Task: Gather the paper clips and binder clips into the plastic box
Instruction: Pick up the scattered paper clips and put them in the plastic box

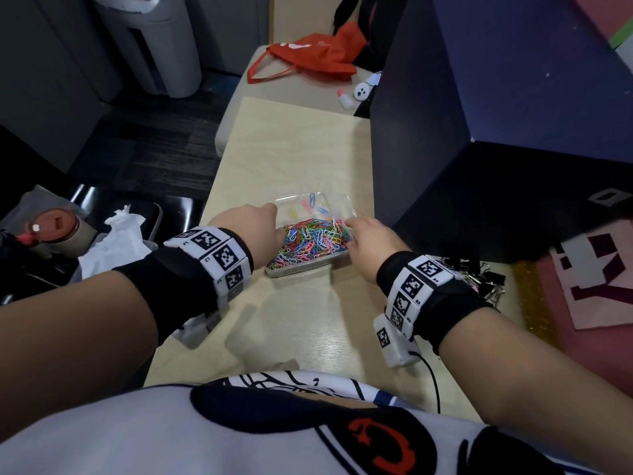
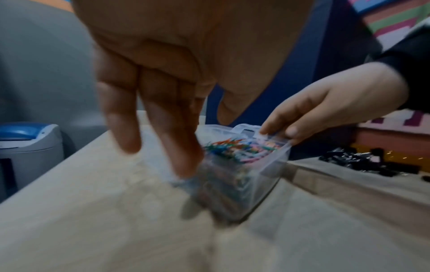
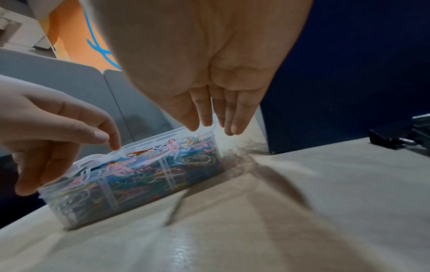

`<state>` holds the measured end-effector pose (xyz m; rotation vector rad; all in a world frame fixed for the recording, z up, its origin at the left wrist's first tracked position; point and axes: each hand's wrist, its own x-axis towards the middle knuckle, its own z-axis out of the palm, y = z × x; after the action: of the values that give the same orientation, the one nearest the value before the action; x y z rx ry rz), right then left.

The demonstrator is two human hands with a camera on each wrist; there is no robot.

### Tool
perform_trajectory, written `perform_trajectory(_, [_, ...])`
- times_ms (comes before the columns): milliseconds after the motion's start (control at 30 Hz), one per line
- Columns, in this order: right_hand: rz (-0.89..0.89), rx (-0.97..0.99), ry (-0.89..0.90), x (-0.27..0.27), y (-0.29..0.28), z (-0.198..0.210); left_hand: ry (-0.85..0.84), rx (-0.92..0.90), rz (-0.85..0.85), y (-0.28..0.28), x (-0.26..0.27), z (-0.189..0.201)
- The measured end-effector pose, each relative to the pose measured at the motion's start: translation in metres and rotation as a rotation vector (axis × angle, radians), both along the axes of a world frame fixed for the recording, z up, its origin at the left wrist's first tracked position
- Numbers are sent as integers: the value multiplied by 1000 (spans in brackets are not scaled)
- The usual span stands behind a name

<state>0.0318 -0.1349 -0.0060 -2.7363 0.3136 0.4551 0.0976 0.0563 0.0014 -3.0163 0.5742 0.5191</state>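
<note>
A clear plastic box (image 1: pixel 301 270) stands on the pale table, heaped with coloured paper clips (image 1: pixel 308 241). My left hand (image 1: pixel 250 228) is at its left end, fingers fairly straight. They point down against the box wall (image 2: pixel 267 165), with a fingertip on the rim. My right hand (image 1: pixel 366 241) is at the right end, and its straight fingertips (image 3: pixel 232 128) touch the rim there. The box (image 3: pixel 139 184) looks nearly full. Black binder clips (image 1: pixel 489 279) lie in a pile on the table to the right, behind my right wrist. The left wrist view is blurred.
A tall dark blue box (image 1: pixel 479 132) stands close to the right of the plastic box. An orange bag (image 1: pixel 308 53) and small white items (image 1: pixel 352 94) lie at the far end. The table's left edge drops off to a bin with tissue (image 1: pixel 113 241).
</note>
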Motion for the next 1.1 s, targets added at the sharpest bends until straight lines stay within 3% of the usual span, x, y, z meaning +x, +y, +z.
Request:
perform_trajectory(267, [-12, -105, 12, -3, 8, 13, 32, -15, 109, -6, 6, 4])
perform_trajectory(433, [273, -95, 229, -23, 31, 21, -5, -49, 144, 3, 18, 5])
perform_trajectory(567, [53, -17, -9, -20, 19, 16, -38, -12, 131, 4, 8, 5])
perform_trajectory(700, [164, -126, 106, -16, 5, 10, 38, -40, 137, -1, -1, -2])
perform_trajectory(833, [265, -298, 61, -18, 12, 14, 60, -76, 130, -4, -1, -5])
perform_trajectory(933, [298, -366, 149, -17, 23, 22, 64, -93, 90, -1, 8, -8])
perform_trajectory(1100, [390, -170, 304, -21, 34, 22, 96, -142, 58, 5, 20, -11])
